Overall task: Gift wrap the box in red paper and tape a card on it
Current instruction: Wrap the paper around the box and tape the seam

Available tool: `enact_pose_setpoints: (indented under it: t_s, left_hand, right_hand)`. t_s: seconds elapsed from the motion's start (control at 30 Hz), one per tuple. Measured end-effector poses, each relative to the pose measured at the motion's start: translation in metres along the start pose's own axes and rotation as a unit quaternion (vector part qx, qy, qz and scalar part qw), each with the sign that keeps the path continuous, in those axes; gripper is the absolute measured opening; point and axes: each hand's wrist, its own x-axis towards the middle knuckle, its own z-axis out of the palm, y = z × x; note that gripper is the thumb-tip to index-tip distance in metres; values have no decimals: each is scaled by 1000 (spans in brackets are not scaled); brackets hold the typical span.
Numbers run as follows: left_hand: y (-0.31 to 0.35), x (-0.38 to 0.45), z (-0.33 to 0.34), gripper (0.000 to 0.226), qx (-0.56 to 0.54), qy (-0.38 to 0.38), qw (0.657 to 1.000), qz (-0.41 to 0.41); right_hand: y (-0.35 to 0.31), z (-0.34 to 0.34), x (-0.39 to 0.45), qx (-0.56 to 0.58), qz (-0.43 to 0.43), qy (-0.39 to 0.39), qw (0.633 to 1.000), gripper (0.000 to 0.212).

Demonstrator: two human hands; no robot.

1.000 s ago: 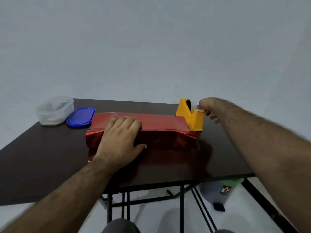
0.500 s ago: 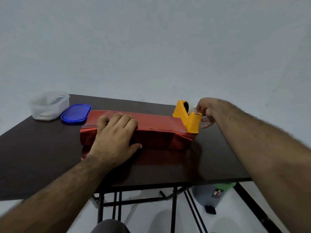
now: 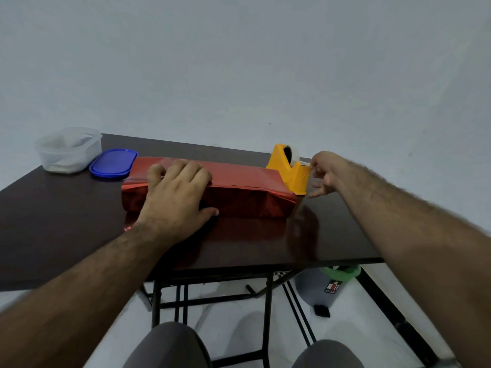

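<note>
A long box wrapped in shiny red paper (image 3: 239,189) lies across the middle of the dark table (image 3: 53,221). My left hand (image 3: 175,197) lies flat on top of its left half, fingers spread over the paper seam, thumb down the near side. A yellow tape dispenser (image 3: 291,170) stands at the box's right end. My right hand (image 3: 325,171) is beside the dispenser's cutter, thumb and forefinger pinching the end of the clear tape (image 3: 305,163), the other fingers loosely spread. No card is in sight.
A clear plastic container (image 3: 67,150) and its blue lid (image 3: 113,164) sit at the table's back left corner. Below the table's right front edge stands a grey bin (image 3: 321,288) with a green liner. My knees show at the bottom.
The view has shifted slightly. My right hand has gone from above the dispenser's cutter to its right side and now pinches the tape end. My left hand still presses on the box.
</note>
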Motion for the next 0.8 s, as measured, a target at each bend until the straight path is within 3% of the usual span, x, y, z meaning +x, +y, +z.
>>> enact_pose_setpoints:
  t_s: [0.23,0.37,0.5,0.8]
  left_hand:
    - [0,-1,-1,64,-2,1,1000,-7]
    - [1,0,-2,65,1,-1,1000,-10]
    - [2,0,-4,65,-1,3,1000,-15]
    - [1,0,-2,65,6,3,1000,-19]
  right_hand:
    - [14,2,-5,35,-53,-8,998,22]
    - [22,3,-1,27,-44,9,999,28]
    - [26,5,-13,35,-35,-1,999,11]
    - [37,10,8,41,-48,27,998,13]
